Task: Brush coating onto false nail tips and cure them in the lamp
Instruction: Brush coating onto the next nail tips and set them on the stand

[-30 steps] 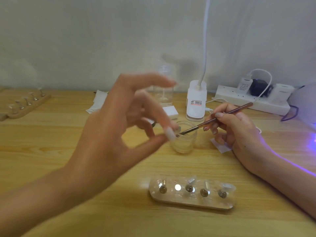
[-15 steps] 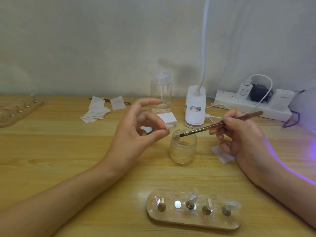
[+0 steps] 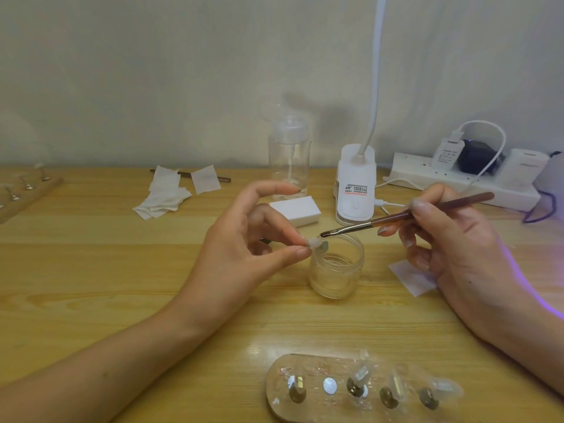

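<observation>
— Container?
— Lidless glass jar [image 3: 337,267] on desk [image 3: 91,270]; contents can't be told.
— Tool, tip?
— The brush [image 3: 396,216] is gripped in right hand [image 3: 451,239], axis upper-R to lower-L, bristles aimed at nail tip [image 3: 316,242], pinched by left hand [image 3: 244,248] just above jar rim.

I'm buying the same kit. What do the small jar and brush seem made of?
Jar: clear glass or hard plastic, see-through with glossy glints. Brush: glossy reddish-brown handle, perhaps lacquered wood or plastic; silvery ferrule looks metal.
</observation>
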Motion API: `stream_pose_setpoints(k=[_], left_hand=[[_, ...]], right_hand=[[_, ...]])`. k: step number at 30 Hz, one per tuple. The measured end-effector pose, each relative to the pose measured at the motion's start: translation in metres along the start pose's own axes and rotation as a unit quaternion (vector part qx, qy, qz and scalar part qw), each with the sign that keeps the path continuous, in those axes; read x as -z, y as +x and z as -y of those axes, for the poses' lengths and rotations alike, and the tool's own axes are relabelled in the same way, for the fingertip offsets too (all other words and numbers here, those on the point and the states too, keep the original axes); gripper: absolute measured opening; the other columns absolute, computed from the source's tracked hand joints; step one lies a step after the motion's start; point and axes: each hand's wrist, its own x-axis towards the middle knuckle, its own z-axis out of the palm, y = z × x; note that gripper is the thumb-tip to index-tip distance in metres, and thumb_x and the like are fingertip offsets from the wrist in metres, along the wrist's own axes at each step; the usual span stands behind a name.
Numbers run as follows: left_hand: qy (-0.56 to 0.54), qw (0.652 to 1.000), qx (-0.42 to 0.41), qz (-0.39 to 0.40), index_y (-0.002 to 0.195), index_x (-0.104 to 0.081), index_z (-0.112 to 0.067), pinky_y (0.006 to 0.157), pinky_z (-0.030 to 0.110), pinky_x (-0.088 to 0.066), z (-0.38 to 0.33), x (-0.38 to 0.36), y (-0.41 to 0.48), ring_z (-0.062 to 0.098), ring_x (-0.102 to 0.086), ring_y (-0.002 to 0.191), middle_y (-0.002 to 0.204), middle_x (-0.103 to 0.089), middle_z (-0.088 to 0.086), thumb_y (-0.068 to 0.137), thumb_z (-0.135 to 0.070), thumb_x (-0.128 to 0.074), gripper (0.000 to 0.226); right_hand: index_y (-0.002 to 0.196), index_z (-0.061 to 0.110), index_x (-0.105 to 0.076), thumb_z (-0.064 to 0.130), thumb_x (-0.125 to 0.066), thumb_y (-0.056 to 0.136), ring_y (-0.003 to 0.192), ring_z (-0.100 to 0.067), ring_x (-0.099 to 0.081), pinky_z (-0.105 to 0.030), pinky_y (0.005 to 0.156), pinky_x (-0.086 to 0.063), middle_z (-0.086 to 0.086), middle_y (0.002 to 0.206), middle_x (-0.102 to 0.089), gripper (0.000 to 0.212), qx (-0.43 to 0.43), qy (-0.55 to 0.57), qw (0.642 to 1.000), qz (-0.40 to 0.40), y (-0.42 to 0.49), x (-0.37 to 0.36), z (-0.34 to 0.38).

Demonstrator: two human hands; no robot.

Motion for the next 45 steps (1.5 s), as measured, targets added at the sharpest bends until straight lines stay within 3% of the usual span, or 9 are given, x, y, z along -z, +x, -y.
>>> stream_pose_setpoints(k=[11,14,17,21,26,30,33,39,45], left_hand=[[0.012,1.000,-0.008,-0.007,0.123,-0.058,-0.032,0.074,0.066,-0.051,-0.0012,-0.0004,-0.0003,0.018,-0.071,0.084,0.078,-0.071,0.000,0.072,-0.022,-0.080,0.056],[0.020,1.000,-0.018,-0.005,0.125,-0.057,-0.032,0.070,0.064,-0.050,-0.0010,-0.0004,-0.0007,0.019,-0.071,0.084,0.078,-0.071,0.001,0.076,-0.015,-0.081,0.057],[0.031,0.999,-0.028,-0.003,0.125,-0.057,-0.032,0.066,0.060,-0.049,0.0006,0.0001,-0.0015,0.015,-0.070,0.083,0.079,-0.071,0.000,0.080,-0.007,-0.081,0.057],[0.042,0.998,-0.039,-0.002,0.125,-0.057,-0.034,0.064,0.051,-0.048,0.0009,0.0005,-0.0020,0.018,-0.069,0.083,0.080,-0.071,-0.001,0.081,-0.012,-0.081,0.055],[0.049,0.997,-0.053,-0.002,0.127,-0.057,-0.036,0.061,0.045,-0.048,0.0008,0.0004,-0.0024,0.018,-0.068,0.082,0.080,-0.072,-0.003,0.081,-0.013,-0.080,0.056],[0.052,0.997,-0.054,-0.002,0.129,-0.057,-0.034,0.060,0.043,-0.049,0.0012,0.0004,-0.0023,0.019,-0.069,0.084,0.081,-0.071,0.000,0.082,-0.010,-0.081,0.059],[0.049,0.997,-0.054,-0.001,0.129,-0.057,-0.033,0.059,0.041,-0.046,0.0006,0.0011,-0.0032,0.016,-0.068,0.083,0.079,-0.071,-0.001,0.082,-0.010,-0.082,0.058],[0.041,0.998,-0.040,-0.003,0.128,-0.059,-0.031,0.058,0.046,-0.045,-0.0009,-0.0010,-0.0029,0.013,-0.070,0.082,0.077,-0.070,0.000,0.080,-0.010,-0.081,0.056],[0.030,0.999,-0.030,0.001,0.127,-0.058,-0.030,0.061,0.048,-0.047,-0.0011,-0.0006,-0.0031,0.009,-0.069,0.079,0.076,-0.069,0.000,0.081,-0.007,-0.081,0.056]], right_hand=[[0.071,0.030,-0.058,0.034,-0.067,0.081,0.060,-0.006,-0.050,-0.015,0.044,-0.038,-0.011,0.076,-0.072,0.014,-0.008,0.000,1.000,-0.015,-0.0022,-0.0008,0.0012],[0.073,0.031,-0.059,0.034,-0.065,0.086,0.060,-0.006,-0.050,-0.014,0.046,-0.039,-0.007,0.078,-0.072,0.014,0.009,-0.001,1.000,0.016,-0.0023,-0.0023,0.0021],[0.073,0.032,-0.060,0.035,-0.068,0.087,0.060,-0.007,-0.050,-0.014,0.046,-0.039,-0.009,0.080,-0.073,0.017,0.005,-0.021,0.999,0.026,-0.0029,-0.0040,0.0023],[0.070,0.031,-0.059,0.033,-0.065,0.084,0.060,-0.007,-0.049,-0.015,0.044,-0.036,-0.011,0.078,-0.073,0.015,-0.006,-0.015,1.000,-0.008,-0.0028,-0.0017,0.0022],[0.072,0.032,-0.059,0.035,-0.066,0.086,0.058,-0.008,-0.048,-0.015,0.045,-0.037,-0.010,0.080,-0.073,0.015,0.007,-0.025,0.999,0.025,-0.0037,-0.0047,0.0029],[0.071,0.028,-0.056,0.036,-0.067,0.080,0.057,-0.007,-0.047,-0.015,0.044,-0.035,-0.011,0.077,-0.073,0.016,-0.011,-0.014,1.000,-0.021,-0.0029,-0.0025,0.0027],[0.072,0.030,-0.057,0.035,-0.067,0.083,0.056,-0.008,-0.048,-0.015,0.046,-0.037,-0.010,0.078,-0.073,0.015,0.012,-0.007,1.000,0.011,-0.0036,-0.0036,0.0037],[0.074,0.026,-0.055,0.032,-0.065,0.084,0.057,-0.009,-0.047,-0.016,0.044,-0.034,-0.011,0.076,-0.073,0.015,0.006,-0.022,1.000,-0.019,-0.0038,-0.0030,0.0031],[0.075,0.030,-0.059,0.033,-0.063,0.085,0.055,-0.010,-0.046,-0.014,0.044,-0.036,-0.008,0.077,-0.072,0.012,0.037,-0.024,0.999,0.021,-0.0039,-0.0039,0.0012]])
